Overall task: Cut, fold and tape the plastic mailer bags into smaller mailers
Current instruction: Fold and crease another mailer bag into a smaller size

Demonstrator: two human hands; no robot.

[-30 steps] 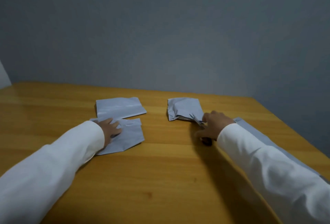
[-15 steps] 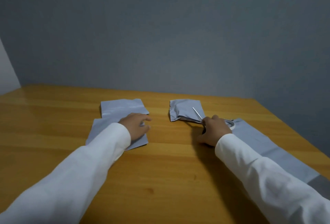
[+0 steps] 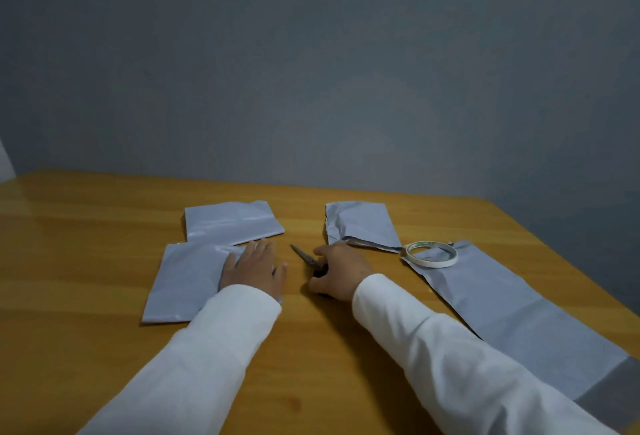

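We are pressing our left hand (image 3: 254,270), fingers flat, on a small grey glossy plastic mailer (image 3: 187,282) beside another (image 3: 233,221) on the wooden tabletop (image 3: 86,261). Our right hand (image 3: 337,273) is grasping dark metal scissors (image 3: 304,258). A long uncut grey mailer bag (image 3: 512,317) is waiting under the white tape roll (image 3: 431,254).

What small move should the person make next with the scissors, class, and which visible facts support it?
Probably lift the scissors clear of the table and carry them right, to the long uncut mailer bag. The right hand grips their handles, blades lying on the wood; the left hand rests flat on a cut piece; the tape roll sits on the long bag's far end.
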